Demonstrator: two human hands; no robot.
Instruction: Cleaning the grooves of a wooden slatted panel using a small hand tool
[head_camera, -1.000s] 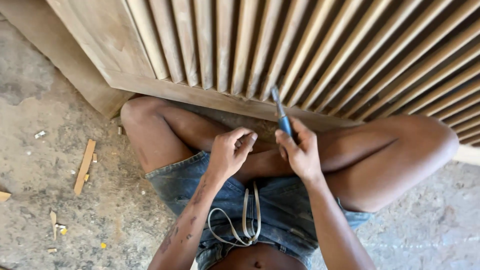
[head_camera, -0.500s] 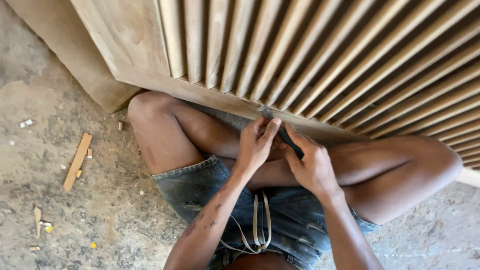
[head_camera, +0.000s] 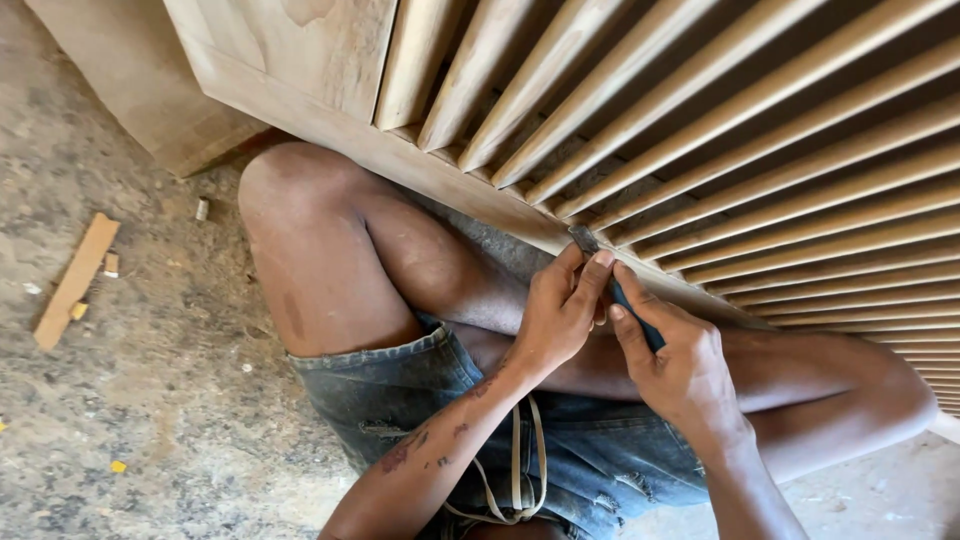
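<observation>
Your two hands, one tool. Your right hand (head_camera: 680, 365) closed around blue-handled chisel (head_camera: 618, 290); your left hand (head_camera: 555, 320) pinches its metal blade, fingers curled. Blade tip touches bottom rail (head_camera: 400, 160) of slatted wooden panel (head_camera: 760, 130). Panel edge rests over your two bent legs. One wood offcut (head_camera: 75, 282) lies well apart on concrete floor (head_camera: 150, 400), at your left.

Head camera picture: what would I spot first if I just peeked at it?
Probably the big wooden panel of slanted slats filling the top, propped over the person's bare legs. Just below its bottom rail, in the middle, the left hand and right hand meet around a small blue-handled tool whose metal tip touches the wood. Off to the left, a wood scrap lies on the dusty floor.
</observation>
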